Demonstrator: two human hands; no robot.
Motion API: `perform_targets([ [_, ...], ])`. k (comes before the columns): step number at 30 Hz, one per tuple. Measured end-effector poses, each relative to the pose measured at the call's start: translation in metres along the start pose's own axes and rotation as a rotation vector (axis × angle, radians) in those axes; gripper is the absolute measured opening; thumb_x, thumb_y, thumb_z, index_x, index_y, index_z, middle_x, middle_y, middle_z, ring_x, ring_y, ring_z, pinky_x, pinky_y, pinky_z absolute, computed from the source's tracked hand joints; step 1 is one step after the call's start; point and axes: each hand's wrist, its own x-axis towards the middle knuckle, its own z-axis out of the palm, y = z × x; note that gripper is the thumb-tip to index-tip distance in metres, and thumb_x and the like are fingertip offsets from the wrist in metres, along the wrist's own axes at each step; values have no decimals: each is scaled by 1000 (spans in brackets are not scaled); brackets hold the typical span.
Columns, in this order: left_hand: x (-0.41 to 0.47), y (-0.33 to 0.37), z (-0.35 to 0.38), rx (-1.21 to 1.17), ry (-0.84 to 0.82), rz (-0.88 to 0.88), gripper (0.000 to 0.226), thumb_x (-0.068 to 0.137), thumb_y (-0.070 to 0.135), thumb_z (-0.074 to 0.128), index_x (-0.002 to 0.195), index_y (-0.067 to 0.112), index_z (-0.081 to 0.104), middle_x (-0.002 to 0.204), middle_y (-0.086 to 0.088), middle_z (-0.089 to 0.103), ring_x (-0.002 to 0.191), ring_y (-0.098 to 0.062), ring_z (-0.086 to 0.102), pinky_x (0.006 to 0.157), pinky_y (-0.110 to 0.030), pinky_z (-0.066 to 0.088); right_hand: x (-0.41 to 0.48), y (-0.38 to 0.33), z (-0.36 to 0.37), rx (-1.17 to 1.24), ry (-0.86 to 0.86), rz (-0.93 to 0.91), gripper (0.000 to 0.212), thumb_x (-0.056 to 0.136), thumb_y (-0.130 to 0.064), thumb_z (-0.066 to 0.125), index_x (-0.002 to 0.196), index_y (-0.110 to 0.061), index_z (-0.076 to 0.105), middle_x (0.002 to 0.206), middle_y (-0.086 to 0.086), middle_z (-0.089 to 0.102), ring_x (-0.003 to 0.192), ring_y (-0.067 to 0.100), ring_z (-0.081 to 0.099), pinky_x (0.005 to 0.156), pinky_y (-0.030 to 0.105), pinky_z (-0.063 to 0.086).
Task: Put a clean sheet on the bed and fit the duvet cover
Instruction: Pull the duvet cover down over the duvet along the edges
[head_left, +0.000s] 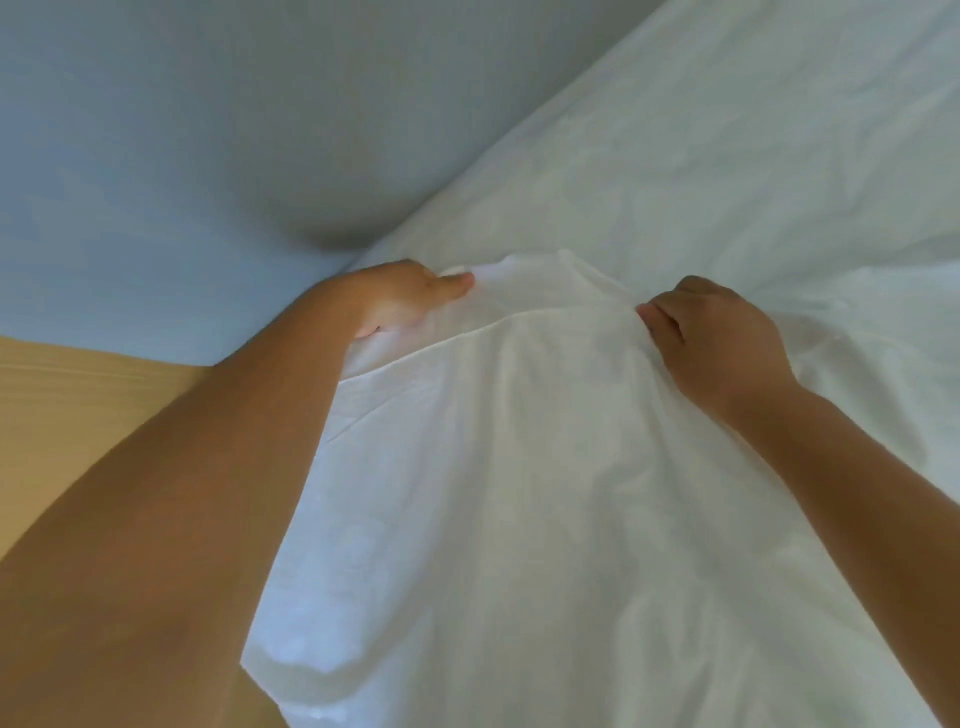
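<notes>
A large, thin white cloth (519, 467), creased and slightly see-through, is held up by its edge over a white-covered bed (779, 130), seen from a head-worn camera looking down along two bare forearms. The cloth's hemmed edge is gripped by the left hand (410, 299), its thumb laid on top of the fabric and its fingers tucked out of sight beneath the fold. Well apart to the other side, a raised ridge of the same cloth is pinched by the right hand (719, 340), whose fingers are curled tightly around the gathered fabric. Between the two hands the edge is drawn into a low, taut crest, and from it the cloth is draped down toward the camera in long, soft creases. Whether this cloth is the sheet or the duvet cover cannot be told. A hem line is seen running across the fabric just below the left hand. Beyond the bed's far edge, a pale blue-grey wall (208, 104) is seen, and a tan, wood-coloured strip (78, 410) is visible at the left behind the left forearm.
</notes>
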Motion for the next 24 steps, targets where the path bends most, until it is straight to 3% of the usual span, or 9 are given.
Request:
perform_targets([
  [2,15,12,-4,87,251,135,58,93,58,41,78,6,60,70,-14,59,77,-33,59,61,-35,34,-1,-3,-1,46,-17,28,39,97,-34,42,87,-3,63,89,7,58,81,27,53,66,33,39],
  [4,25,20,8,261,470,265,57,96,53,38,86,2,62,91,-24,65,91,-39,60,70,-38,39,-1,-4,-2,109,-58,115,38,90,-45,47,102,-12,60,100,3,60,90,27,56,72,32,39],
  [8,26,20,46,300,474,311,44,93,50,48,108,9,53,108,-13,60,100,-32,56,74,-36,38,-16,4,-4,10,-61,136,65,78,-49,55,133,-16,44,125,11,46,115,33,44,86,43,40],
  [11,4,14,46,75,675,378,43,80,33,70,113,8,56,114,-14,54,107,-33,51,86,-39,38,-26,8,-3,130,165,-128,24,83,-14,64,106,-6,62,102,12,57,96,31,52,75,31,40],
  [13,-18,9,49,60,842,454,37,80,39,62,102,10,62,103,-14,59,99,-36,55,82,-41,42,-22,6,-4,297,136,-119,9,84,-19,57,86,-13,63,86,0,59,82,19,54,66,20,37],
  [15,-40,4,59,148,542,361,58,82,66,42,106,17,62,105,-9,62,102,-33,57,84,-39,41,-10,5,-4,305,-72,-27,36,80,-47,48,95,-18,63,96,-2,60,93,17,55,75,22,39],
  [18,-56,8,74,212,110,111,80,76,79,35,128,19,50,124,-4,57,115,-26,53,93,-37,42,9,8,-5,-117,-464,124,90,61,-82,38,131,-27,46,131,0,51,123,24,46,99,39,33],
  [21,-66,16,63,30,34,167,59,80,72,48,106,22,65,100,-1,69,97,-23,64,81,-33,50,17,11,-13,-173,-577,186,85,55,-89,43,110,-25,56,114,0,62,100,23,57,80,34,42],
  [24,-78,-9,25,-433,-332,218,56,65,74,63,86,24,75,84,1,75,80,-17,72,65,-21,55,2,10,-25,152,-530,146,75,46,-91,52,75,-23,66,70,-7,67,62,9,60,50,25,42],
])
